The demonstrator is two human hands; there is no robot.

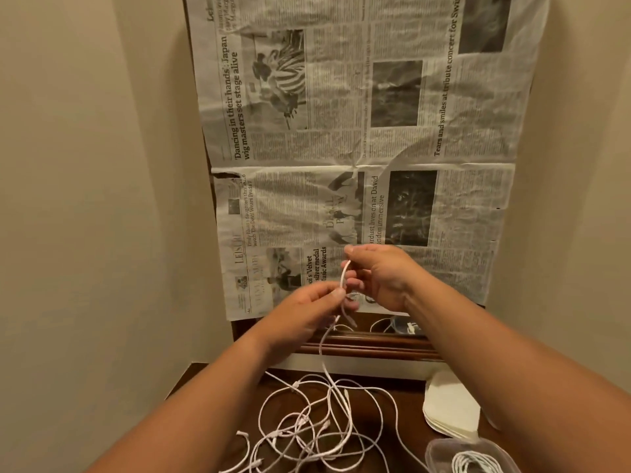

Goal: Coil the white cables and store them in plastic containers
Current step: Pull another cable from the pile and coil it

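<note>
Both hands were up in front of the newspaper sheets [358, 131] covering the upright panel behind the worktop [211, 397]. Left hand [307, 312] fingers [336, 293] pinched the white cable [344, 274] at its lower part; right hand [386, 278] fingers pinched the upper end, forming a short loop between them. The rest of that cable hung down to the worktop and ran into a loose tangle of white cables [317, 428]. At bottom right, a clear plastic container [440, 452] held an already coiled cable [474, 464]. Just behind it lay a stack of white lids or plates [447, 407]; couldn't tell which.
</note>
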